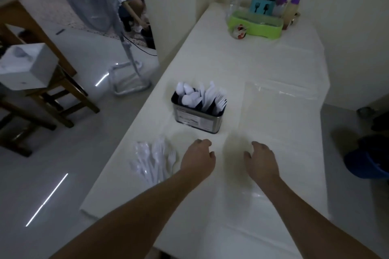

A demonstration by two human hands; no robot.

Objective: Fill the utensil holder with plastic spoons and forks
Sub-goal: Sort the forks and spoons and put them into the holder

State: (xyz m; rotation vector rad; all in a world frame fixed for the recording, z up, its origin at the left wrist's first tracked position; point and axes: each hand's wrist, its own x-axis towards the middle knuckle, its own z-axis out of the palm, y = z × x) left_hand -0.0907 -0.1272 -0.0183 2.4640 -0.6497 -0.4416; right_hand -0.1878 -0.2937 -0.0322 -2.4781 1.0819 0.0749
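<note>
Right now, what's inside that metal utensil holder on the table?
White plastic spoons stand on the left side of the utensil holder and white plastic forks on the right, heads up. Its walls hide their handles and the bottom.

From my seat I cannot see the fingertips of the left hand (pixel 197 159) or the right hand (pixel 261 160): they curl down out of sight behind the knuckles, so whether they touch the table (pixel 273 65) is unclear to me. The loose pile of cutlery (pixel 152 162) is smeared by blur, and I cannot count its pieces. The utensil holder (pixel 197 116) hides the handles of everything standing in it, and its label is unreadable. The blue bucket (pixel 366 160) is cut by the right edge.
</note>
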